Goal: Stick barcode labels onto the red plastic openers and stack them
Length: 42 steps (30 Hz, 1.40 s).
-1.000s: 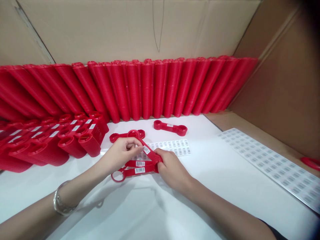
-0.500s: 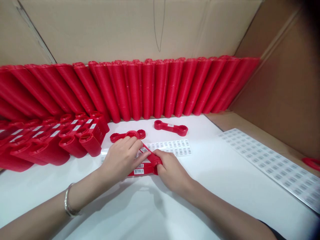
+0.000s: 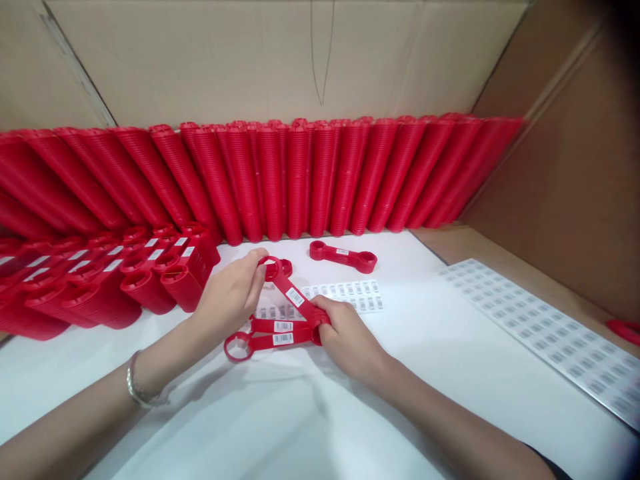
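Note:
Several flat red plastic pieces with a ring at each end are fanned out from my right hand (image 3: 347,337), which is closed round their overlapping right-hand rings. The upper labelled red piece (image 3: 286,285) slants up to the left, and my left hand (image 3: 235,287) pinches its far ring. Two lower red pieces (image 3: 267,341) point left, each with a white barcode label in its middle. Beneath them on the table lies a barcode sticker sheet (image 3: 345,295), partly covered. Another red piece (image 3: 283,268) lies behind the ring at my left fingers, partly hidden.
A labelled red piece (image 3: 343,255) lies farther back. Tall stacks of red pieces (image 3: 297,180) line the cardboard wall (image 3: 250,60). Shorter labelled stacks (image 3: 183,283) stand at left. A large pile of barcode sheets (image 3: 540,333) lies at right on the white table (image 3: 400,413).
My left hand has slid off the middle of the upper piece to its far ring, uncovering the label. The lower pieces' left rings now show. My right hand keeps its hold.

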Each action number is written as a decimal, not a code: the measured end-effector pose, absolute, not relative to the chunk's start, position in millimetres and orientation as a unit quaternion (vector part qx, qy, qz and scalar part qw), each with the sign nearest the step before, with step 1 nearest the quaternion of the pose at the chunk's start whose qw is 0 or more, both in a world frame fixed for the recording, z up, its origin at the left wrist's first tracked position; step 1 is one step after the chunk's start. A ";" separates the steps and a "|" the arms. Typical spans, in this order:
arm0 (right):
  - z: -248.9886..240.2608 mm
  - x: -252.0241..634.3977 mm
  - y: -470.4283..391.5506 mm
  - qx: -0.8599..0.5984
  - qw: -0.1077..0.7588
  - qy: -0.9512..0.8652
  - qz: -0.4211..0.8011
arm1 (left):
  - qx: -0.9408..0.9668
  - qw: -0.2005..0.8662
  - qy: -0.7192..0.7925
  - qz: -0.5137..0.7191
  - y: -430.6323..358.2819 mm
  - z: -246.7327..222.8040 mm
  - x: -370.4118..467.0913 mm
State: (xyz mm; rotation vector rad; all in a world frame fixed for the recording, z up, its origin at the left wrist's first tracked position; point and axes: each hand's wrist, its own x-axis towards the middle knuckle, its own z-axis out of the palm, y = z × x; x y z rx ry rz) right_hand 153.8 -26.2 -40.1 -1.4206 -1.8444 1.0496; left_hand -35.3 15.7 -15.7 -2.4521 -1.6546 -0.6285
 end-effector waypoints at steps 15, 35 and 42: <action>-46.6 166.9 -12.1 -0.552 0.294 -0.682 0.380 | -0.844 0.026 -0.528 -0.093 19.9 -15.8 -26.8; -52.7 169.1 -6.8 -0.588 0.252 -0.681 0.357 | -0.856 -0.135 -0.486 -0.113 24.3 -22.4 -24.8; -43.6 164.7 -15.1 -0.575 0.244 -0.695 0.356 | -0.756 -0.381 -0.493 -0.200 14.9 -3.3 -17.2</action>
